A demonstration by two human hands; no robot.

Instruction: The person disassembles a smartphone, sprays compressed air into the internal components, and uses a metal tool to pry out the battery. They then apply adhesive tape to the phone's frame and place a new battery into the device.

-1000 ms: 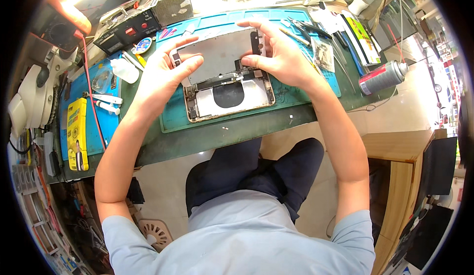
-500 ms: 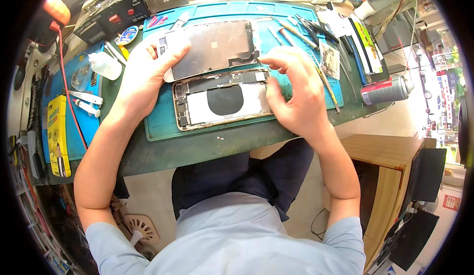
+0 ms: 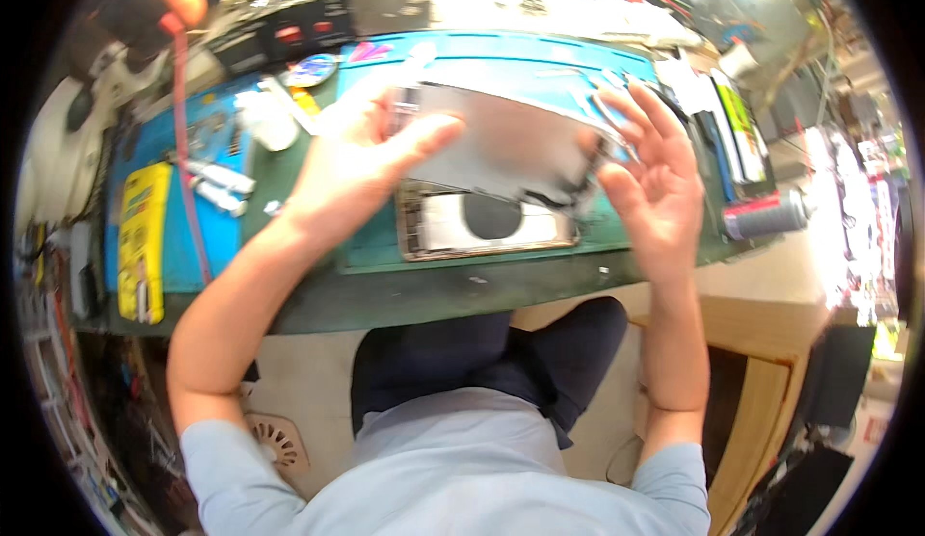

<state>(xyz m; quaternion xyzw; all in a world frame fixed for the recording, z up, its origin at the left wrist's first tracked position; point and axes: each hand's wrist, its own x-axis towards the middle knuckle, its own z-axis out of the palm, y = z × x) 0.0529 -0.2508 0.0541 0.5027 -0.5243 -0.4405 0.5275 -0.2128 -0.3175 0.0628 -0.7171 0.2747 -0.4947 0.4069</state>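
My left hand (image 3: 356, 160) grips the left end of a phone screen (image 3: 496, 146), thumb on its grey metal back. The screen is held tilted in the air, its right end lower, with a dark flex cable (image 3: 559, 196) at its lower right corner. Beyond that right end, my right hand (image 3: 660, 189) has its fingers spread; whether a fingertip touches the screen's edge is blurred. Beneath lies the opened phone body (image 3: 438, 226) on a teal work mat (image 3: 371, 252), its upper part covered by the screen. Inside it a white panel with a black rounded patch shows.
Tools lie at the mat's far right, partly behind my right hand. A spray can (image 3: 766, 216) lies at the right edge. To the left are a white bottle (image 3: 270, 122), syringes (image 3: 220, 187), a yellow packet (image 3: 145, 242) and a red cable (image 3: 183, 151).
The screen has tilted down at its right end and now covers more of the phone body. My right hand has turned and spread its fingers. The whole view has shifted and blurred.
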